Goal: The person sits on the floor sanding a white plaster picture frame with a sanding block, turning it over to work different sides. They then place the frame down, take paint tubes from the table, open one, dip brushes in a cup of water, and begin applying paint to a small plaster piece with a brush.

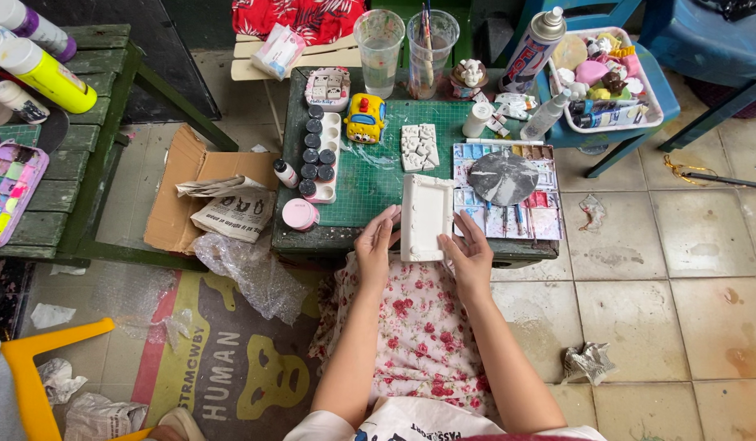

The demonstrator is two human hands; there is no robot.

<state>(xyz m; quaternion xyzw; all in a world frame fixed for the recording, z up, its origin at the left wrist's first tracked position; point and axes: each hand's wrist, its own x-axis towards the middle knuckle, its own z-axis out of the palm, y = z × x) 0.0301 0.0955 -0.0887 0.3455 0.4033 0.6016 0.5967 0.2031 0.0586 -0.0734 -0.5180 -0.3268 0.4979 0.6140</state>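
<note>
While flanked, white mould (426, 216), left hand (373, 245), right hand (471, 255)

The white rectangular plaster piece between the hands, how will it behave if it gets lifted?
The white plaster piece looks stiff and probably brittle, with raised edges that may chip. It overhangs the green mat, so a push could tip it. The left hand and right hand flank it.
</note>
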